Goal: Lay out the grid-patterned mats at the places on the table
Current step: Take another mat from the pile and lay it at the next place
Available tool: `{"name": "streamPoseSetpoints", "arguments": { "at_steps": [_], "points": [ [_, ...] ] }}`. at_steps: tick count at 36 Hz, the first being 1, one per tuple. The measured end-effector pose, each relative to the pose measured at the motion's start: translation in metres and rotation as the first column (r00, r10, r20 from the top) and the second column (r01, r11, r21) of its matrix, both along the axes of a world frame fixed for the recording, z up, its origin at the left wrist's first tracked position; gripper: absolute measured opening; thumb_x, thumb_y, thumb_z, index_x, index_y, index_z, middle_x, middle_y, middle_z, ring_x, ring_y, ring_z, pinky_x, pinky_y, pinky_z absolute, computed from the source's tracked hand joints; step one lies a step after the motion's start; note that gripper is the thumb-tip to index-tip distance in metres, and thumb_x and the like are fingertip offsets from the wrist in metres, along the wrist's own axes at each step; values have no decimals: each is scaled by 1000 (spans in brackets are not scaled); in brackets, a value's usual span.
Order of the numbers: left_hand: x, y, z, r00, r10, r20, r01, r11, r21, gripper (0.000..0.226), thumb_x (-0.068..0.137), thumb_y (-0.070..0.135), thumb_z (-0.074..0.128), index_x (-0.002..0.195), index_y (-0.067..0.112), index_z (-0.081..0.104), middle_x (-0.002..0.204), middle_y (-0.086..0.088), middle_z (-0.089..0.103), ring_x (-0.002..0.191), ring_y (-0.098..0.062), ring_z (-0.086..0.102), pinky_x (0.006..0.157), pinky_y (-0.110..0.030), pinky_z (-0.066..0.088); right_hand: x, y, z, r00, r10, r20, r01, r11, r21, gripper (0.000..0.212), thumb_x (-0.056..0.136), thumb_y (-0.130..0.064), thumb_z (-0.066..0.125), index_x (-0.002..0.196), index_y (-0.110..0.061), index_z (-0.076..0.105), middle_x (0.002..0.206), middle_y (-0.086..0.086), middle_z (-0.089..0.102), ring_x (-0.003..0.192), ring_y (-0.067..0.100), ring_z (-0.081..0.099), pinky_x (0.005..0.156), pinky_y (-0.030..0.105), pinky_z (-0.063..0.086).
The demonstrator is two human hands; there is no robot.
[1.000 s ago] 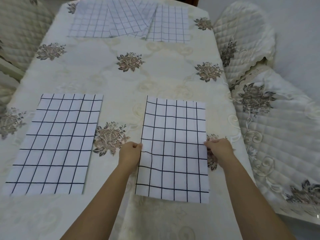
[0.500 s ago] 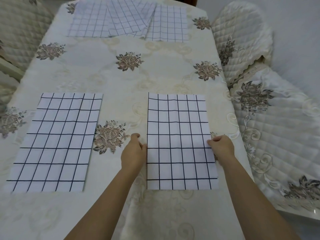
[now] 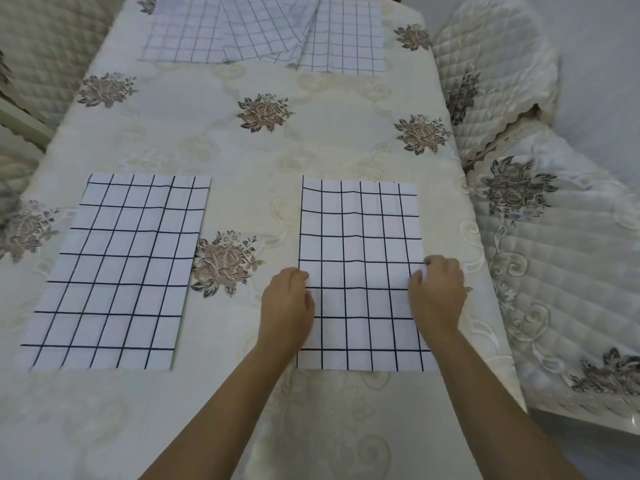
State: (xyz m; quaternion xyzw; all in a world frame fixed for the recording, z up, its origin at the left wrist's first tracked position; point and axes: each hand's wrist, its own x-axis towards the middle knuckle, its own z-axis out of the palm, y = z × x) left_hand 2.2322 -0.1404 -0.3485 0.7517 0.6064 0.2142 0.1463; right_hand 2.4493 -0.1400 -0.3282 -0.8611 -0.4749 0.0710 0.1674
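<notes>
Mat-laying partly done.
Left hand (image 3: 287, 303), right hand (image 3: 438, 292) pinch edges of near mat (image 3: 360, 237); second mat (image 3: 117, 265) left of it laid; pile (image 3: 263, 29) beyond unplaced.

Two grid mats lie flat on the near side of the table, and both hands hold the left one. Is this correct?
Not quite. In the head view the left hand and the right hand hold the right mat, one at each side edge, not the left mat. Both mats do lie flat on the near side of the table.
</notes>
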Motion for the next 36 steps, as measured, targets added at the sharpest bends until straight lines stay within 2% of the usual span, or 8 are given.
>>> {"name": "streamPoseSetpoints", "arguments": {
  "at_steps": [3, 8, 11, 13, 17, 22, 33, 36],
  "points": [
    [14, -13, -11, 994, -94, -60, 99, 990, 99, 31, 78, 4, 41, 102, 0, 61, 109, -20, 65, 102, -34, 64, 82, -40, 52, -35, -17, -9, 947, 312, 77, -319, 943, 93, 36, 77, -22, 39, 96, -3, 62, 95, 16, 62, 86, 34, 60, 73, 38, 49],
    [20, -31, -30, 968, -151, -202, 142, 988, -55, 45, 81, 18, 37, 123, 4, 42, 130, -17, 56, 125, -31, 50, 94, -50, 46, -87, -49, -34, 806, 588, 69, -590, 807, 18, 40, 80, -22, 40, 115, -12, 57, 120, 10, 64, 113, 28, 60, 90, 46, 49],
    [12, -38, -40, 966, -132, -222, 114, 989, -96, 52, 83, 24, 36, 132, 5, 36, 142, -12, 43, 145, -17, 10, 106, -47, 23, -95, -59, -47, 801, 598, 14, -598, 802, -16, 46, 86, -26, 37, 131, -17, 40, 135, 6, 54, 129, 23, 45, 106, 44, 31],
    [9, -39, -42, 968, -121, -220, 102, 990, -96, 53, 85, 25, 34, 135, 6, 33, 144, -11, 38, 145, -12, -9, 107, -44, 16, -92, -61, -52, 797, 604, 14, -603, 797, -41, 44, 92, -28, 34, 134, -16, 37, 140, 6, 48, 134, 20, 32, 109, 43, 19],
    [10, -37, -35, 977, -100, -187, 75, 988, -137, 54, 87, 30, 34, 137, 8, 33, 145, -13, 40, 142, -18, 11, 109, -51, 26, -77, -63, -53, 769, 639, 36, -633, 767, -104, 50, 100, -38, 14, 139, -16, 37, 146, 5, 40, 138, 22, 25, 110, 47, 15],
    [7, -40, -31, 989, -43, -144, 27, 994, -109, 55, 88, 29, 33, 135, 1, 40, 144, -18, 40, 135, -31, 31, 99, -57, 22, -56, -65, -56, 796, 603, 59, -596, 797, -97, 57, 98, -46, 13, 144, -16, 29, 152, 1, 28, 145, 17, 7, 113, 45, 5],
    [16, -48, -37, 947, -103, -305, 60, 988, -145, 66, 88, 43, 31, 137, -1, 31, 146, -25, 33, 137, -33, 18, 105, -58, 20, -46, -66, -50, 807, 584, 88, -585, 811, -16, 58, 98, -47, 14, 143, -14, 29, 150, 3, 31, 145, 13, -4, 114, 43, 1],
    [19, -48, -39, 937, -109, -331, 67, 988, -136, 65, 92, 45, 23, 138, -1, 29, 147, -24, 31, 143, -31, 6, 109, -54, 11, -53, -64, -50, 798, 595, 97, -598, 801, 1, 54, 99, -44, 16, 142, -15, 29, 150, 2, 29, 145, 13, -4, 113, 43, 3]
  ]
}}
